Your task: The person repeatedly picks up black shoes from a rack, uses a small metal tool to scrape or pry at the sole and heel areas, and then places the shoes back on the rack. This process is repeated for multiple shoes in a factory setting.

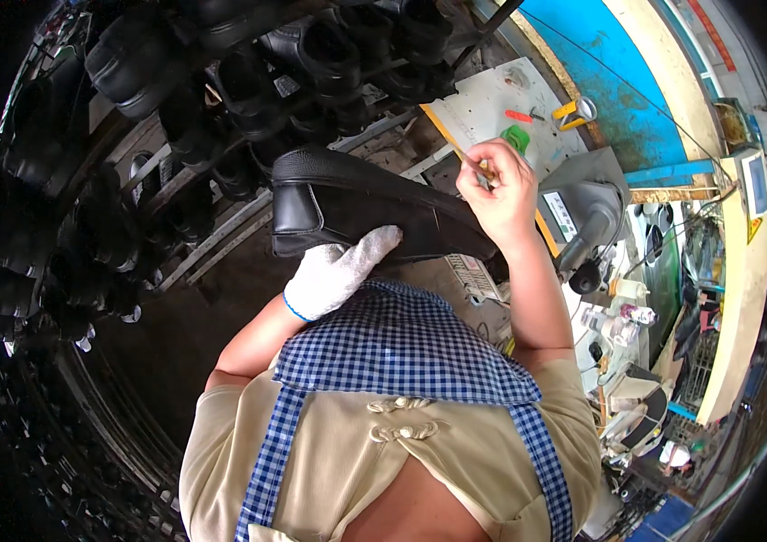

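A large black shoe (pixel 374 203) is held up in front of my checked apron, lying on its side with its heel end to the left. My left hand (pixel 338 271), in a white knit glove with a blue cuff edge, grips it from below, thumb on its side. Over the toe end is my bare right hand (pixel 503 190), fingers pinched around a thin, brownish, stick-like tool (pixel 477 168). What kind of tool it is cannot be made out. The shoe's far right end is partly hidden behind that hand.
Racks of black shoes (pixel 248 86) fill the left and far side. To the right, a pale worktable (pixel 483 95) carries a green roll (pixel 515 138), a yellow tape-like ring (pixel 575 113) and a grey machine (pixel 587 203). A cream post (pixel 736 298) stands farther right.
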Tool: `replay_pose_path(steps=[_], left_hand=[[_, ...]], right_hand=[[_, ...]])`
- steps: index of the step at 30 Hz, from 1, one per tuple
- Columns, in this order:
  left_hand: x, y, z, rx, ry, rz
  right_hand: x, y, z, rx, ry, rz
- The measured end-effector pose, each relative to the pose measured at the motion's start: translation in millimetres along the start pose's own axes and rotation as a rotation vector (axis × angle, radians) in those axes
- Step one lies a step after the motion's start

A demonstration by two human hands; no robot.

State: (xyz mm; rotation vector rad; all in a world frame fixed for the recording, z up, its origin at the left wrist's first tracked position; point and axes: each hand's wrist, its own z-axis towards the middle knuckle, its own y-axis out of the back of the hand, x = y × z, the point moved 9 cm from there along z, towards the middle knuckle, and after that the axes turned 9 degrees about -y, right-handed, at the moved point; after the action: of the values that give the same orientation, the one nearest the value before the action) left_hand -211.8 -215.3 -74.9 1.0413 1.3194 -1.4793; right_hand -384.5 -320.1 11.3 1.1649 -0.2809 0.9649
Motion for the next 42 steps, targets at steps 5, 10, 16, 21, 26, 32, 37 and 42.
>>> replay_pose_path(steps=[5,10,16,21,26,32,37,42], left_hand=[[1,-3,0,-0.071,0.090,-0.163],[14,-5,2,-0.128,0.194,-0.257],[73,-15,19,-0.255,0.426,-0.641],[79,-38,26,0.259,0.378,0.048],[117,-42,34,0.330,0.628,0.095],[110,-85,124,-0.039,0.494,-0.679],[115,-103,201,-0.288,0.372,-0.825],[80,-113,254,-0.028,0.430,-0.908]], right_hand=[[-64,9,-28,0.090,-0.320,0.108],[-104,24,-65,0.025,-0.490,0.512],[-80,39,-102,-0.061,-0.345,0.466],[-113,40,-90,-0.187,-0.427,0.324],[-150,38,-78,-0.250,-0.589,0.401],[-131,-12,-108,-0.068,-0.488,0.185],[-156,-45,-71,-0.114,-0.461,0.002],[-183,-39,3,-0.316,-0.300,0.148]])
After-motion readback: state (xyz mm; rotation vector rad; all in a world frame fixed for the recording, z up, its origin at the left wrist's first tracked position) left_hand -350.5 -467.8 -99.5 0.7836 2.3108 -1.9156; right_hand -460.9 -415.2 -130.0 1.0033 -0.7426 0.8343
